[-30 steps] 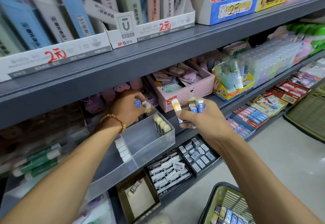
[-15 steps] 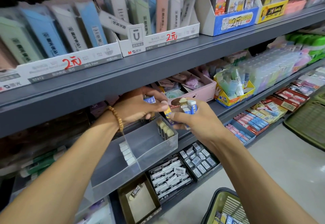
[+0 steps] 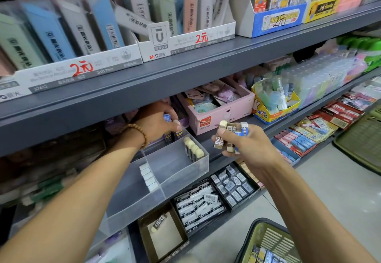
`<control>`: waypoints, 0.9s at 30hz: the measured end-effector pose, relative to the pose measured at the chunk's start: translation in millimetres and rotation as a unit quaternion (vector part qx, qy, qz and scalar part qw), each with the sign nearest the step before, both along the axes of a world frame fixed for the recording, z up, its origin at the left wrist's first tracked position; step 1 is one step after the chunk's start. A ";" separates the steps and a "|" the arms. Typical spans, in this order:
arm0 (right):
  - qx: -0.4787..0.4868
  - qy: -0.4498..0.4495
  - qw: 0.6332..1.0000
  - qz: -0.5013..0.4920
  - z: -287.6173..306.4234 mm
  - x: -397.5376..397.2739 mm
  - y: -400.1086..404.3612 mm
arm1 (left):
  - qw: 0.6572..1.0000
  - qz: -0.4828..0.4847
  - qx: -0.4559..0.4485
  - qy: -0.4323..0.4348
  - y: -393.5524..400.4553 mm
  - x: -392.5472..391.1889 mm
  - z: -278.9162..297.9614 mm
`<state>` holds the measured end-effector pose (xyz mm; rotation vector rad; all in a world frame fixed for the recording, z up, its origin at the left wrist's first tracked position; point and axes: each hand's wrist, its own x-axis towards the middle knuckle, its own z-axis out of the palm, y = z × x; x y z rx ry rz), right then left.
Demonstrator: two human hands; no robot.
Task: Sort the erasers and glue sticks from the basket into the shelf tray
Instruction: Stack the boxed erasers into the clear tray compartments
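Note:
A clear plastic shelf tray with dividers sits on the middle shelf. It holds a row of cream-topped erasers at its right wall and a row of white erasers along a divider. My left hand reaches under the upper shelf to the tray's back corner and pinches a small eraser above dark upright erasers. My right hand grips a bunch of erasers, brown and blue sleeved, just right of the tray. The green basket with more erasers is at the bottom right.
The grey upper shelf edge overhangs my left hand. A pink box and a yellow box of glue sticks stand right of the tray. Open boxes of erasers fill the lower shelf. Grey floor lies to the right.
My left hand drew away from my right hand and moved back into the tray's rear corner with an eraser. My right hand shifted slightly right with its bunch.

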<state>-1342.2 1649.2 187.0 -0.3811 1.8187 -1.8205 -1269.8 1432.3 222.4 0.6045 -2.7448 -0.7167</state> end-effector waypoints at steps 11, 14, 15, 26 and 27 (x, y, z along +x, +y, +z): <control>-0.024 -0.014 0.999 -0.022 -9.7 -1.6 -0.1 | 0.999 0.024 -0.040 0.002 5.2 -7.7 -19.1; -0.026 -0.010 0.999 -0.016 -10.9 -1.3 -0.5 | 0.999 0.036 0.004 -0.004 4.9 -4.8 -21.4; -0.028 -0.010 0.999 -0.018 -11.0 -1.5 -0.7 | 0.999 0.035 0.011 -0.009 4.9 -3.9 -22.4; -0.051 0.007 0.998 -0.030 -1.5 0.2 5.3 | 0.998 0.019 0.061 -0.003 4.3 4.2 -17.2; -0.055 0.010 0.998 -0.023 0.5 1.4 5.4 | 0.997 0.022 0.066 0.013 4.8 5.7 -14.4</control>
